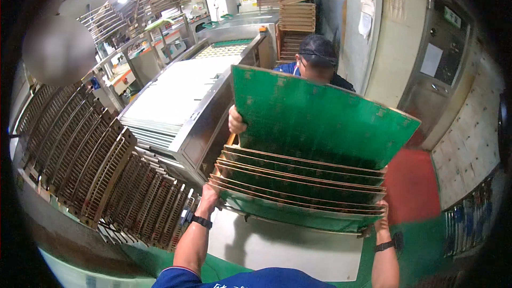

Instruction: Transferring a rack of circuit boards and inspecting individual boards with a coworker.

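Several large green panels (298, 209) stand on edge in a row in front of me, their copper-coloured top edges a little apart. My left hand (210, 196) is closed at the left edge of the nearest green panel, its fingers partly hidden. At the opposite edge of that panel my right hand (382, 214) grips, with some fingers behind it. Beyond the row, a co-worker's hand (236, 121) holds another big green panel (320, 112) by its left side, raised above the others and tilted.
Brown slotted racks (80, 149) stand to the left. A conveyor machine (176, 101) with a white top runs away behind them. The co-worker (314, 58) stands across from me. A pale board (288, 248) lies below the panels. A door (440, 48) is at the right.
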The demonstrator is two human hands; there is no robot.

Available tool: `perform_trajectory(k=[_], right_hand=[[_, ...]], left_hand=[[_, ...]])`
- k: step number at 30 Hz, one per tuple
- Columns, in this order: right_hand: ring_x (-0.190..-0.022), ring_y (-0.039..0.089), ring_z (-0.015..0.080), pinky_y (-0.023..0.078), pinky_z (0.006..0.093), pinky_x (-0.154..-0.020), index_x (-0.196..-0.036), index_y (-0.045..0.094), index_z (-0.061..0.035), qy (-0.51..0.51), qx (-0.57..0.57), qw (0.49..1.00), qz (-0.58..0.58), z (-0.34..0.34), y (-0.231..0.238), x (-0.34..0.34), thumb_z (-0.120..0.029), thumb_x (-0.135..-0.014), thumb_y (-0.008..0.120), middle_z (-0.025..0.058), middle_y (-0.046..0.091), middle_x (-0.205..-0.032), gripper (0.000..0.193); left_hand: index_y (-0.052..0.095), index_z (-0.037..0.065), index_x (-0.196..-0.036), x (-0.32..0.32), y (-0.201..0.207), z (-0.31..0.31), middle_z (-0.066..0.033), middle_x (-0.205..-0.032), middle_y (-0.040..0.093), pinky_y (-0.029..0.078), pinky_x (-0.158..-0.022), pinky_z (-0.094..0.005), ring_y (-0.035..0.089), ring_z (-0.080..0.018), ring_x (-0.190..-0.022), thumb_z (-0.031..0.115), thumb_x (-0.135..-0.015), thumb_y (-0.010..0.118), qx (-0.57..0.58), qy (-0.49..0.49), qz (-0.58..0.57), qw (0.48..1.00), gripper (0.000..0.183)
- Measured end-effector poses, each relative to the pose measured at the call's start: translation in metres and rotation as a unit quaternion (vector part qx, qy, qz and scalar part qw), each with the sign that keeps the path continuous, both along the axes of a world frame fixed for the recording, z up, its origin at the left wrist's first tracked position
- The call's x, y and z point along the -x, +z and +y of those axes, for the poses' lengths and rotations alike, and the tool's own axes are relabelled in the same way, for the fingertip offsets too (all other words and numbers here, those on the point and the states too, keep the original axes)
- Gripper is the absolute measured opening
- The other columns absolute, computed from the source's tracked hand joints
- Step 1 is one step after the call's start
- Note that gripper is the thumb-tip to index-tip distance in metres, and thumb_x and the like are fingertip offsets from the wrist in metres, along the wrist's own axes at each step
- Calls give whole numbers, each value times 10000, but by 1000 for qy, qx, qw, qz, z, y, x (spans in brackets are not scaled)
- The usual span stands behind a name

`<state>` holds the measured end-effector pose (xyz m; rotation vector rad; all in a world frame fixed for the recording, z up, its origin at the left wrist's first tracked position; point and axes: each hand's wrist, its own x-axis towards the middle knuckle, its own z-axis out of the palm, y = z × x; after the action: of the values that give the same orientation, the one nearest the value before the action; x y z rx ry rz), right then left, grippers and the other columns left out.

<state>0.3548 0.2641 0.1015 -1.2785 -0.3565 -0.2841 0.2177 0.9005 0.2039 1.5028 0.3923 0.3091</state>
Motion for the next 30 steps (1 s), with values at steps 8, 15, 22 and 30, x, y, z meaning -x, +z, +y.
perform_trajectory(k=[8,15,22,30], right_hand=[[-724,528,117,455,270,-666,-884,541,-136,95,17,983,155,-1,23,0,-168,-920,470,-20,505,-809,86],[-738,566,129,484,299,-637,-904,551,-149,40,-122,975,181,11,22,4,-181,-916,485,-10,534,-829,75],[-683,541,118,472,303,-609,-801,539,-161,122,-168,965,161,3,24,0,-238,-910,496,-24,523,-747,140],[-553,492,104,398,254,-499,-883,579,-103,33,21,977,209,35,70,9,-191,-914,470,-28,510,-687,143]], left_hand=[[610,39,-921,7,6,-3,5,-720,558,384,-461,-265,505,-88,-601,206,-856,548,-47,63,-64,995,190],[586,37,-824,-1,-1,-7,12,-713,535,401,-508,-255,487,-83,-636,142,-830,535,-46,95,-69,992,116],[620,42,-914,-15,-4,-6,44,-785,552,393,-567,-249,476,-64,-683,146,-870,531,-130,61,-50,988,144],[606,21,-899,2,3,-4,38,-800,551,404,-591,-260,484,-71,-704,127,-849,539,-100,31,-55,993,135]])
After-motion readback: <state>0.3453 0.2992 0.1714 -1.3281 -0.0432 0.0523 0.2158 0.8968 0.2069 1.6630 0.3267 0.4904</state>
